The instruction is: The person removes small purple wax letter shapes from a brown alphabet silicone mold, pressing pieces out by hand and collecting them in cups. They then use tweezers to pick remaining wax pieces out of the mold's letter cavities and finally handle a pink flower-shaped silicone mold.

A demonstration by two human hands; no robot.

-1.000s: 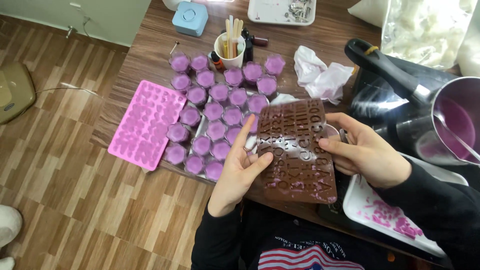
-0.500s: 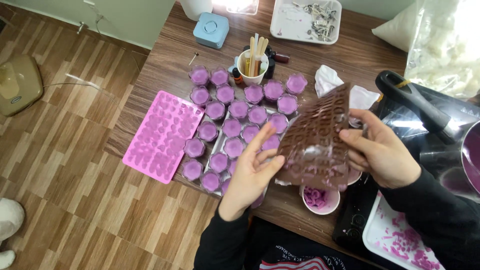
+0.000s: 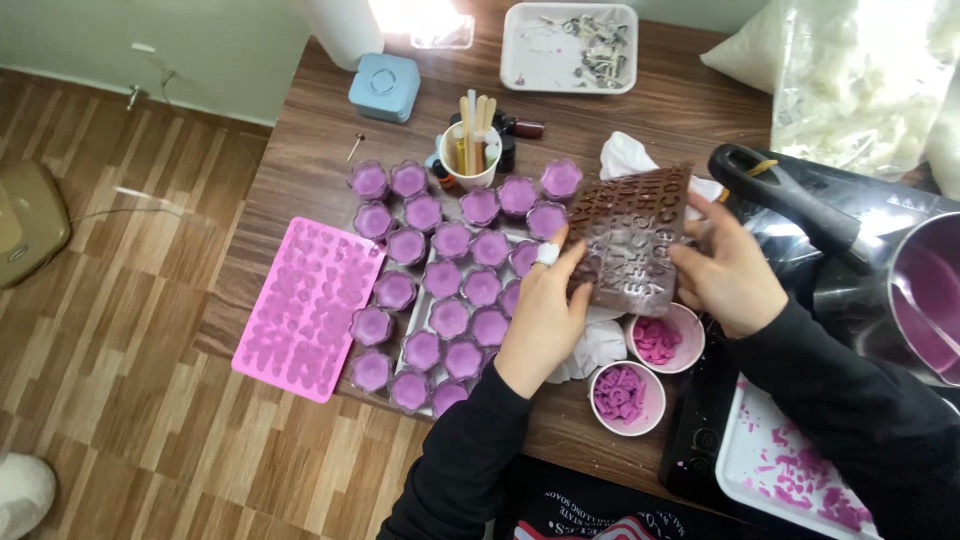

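Both my hands hold a brown silicone mould (image 3: pixel 632 238) with letter-shaped cavities, tilted up on edge above the table. My left hand (image 3: pixel 545 310) grips its left side, with a white tip on one finger. My right hand (image 3: pixel 730 275) grips its right side. Under the mould stand two small white bowls (image 3: pixel 627 399) (image 3: pixel 662 340) holding purple wax pieces. Left of my hands, several purple flower-shaped cups (image 3: pixel 450 275) filled with purple wax sit in rows on a tray.
A pink silicone mould (image 3: pixel 306 306) lies at the table's left edge. A cup of wooden sticks (image 3: pixel 470 150), a blue tin (image 3: pixel 385 87) and a white tray (image 3: pixel 570 45) sit farther back. A black-handled pot with purple wax (image 3: pixel 925 295) stands at right, a white tray with purple scraps (image 3: pixel 790 465) below it.
The mould has gone from lying nearly flat near my body to being lifted and tipped upright farther out over the two bowls. My view has shifted back over the table.
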